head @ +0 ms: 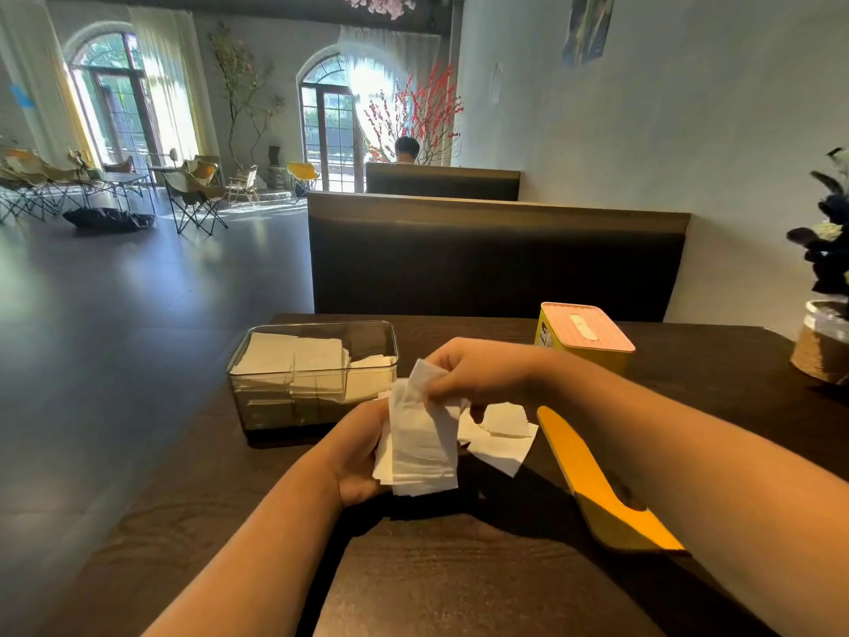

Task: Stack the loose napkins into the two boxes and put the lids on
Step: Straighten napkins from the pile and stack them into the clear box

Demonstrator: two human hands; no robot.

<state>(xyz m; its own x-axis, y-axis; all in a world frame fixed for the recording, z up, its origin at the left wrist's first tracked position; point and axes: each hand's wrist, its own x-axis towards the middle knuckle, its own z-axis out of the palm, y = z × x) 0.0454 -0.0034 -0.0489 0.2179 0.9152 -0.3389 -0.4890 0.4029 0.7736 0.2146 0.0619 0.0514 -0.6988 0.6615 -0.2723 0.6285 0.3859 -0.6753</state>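
Napkins (422, 445): light, limp paper stack, likely to slip apart; left hand (356, 457) grips its edge, right hand (478, 374) pinches the top.

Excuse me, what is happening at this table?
A person's left hand holds a stack of napkins and the right hand pinches its top sheet. The clear box beside them holds napkins and has no lid. A few loose napkins lie on the table. The yellow box behind is closed; a yellow lid lies near the right arm.
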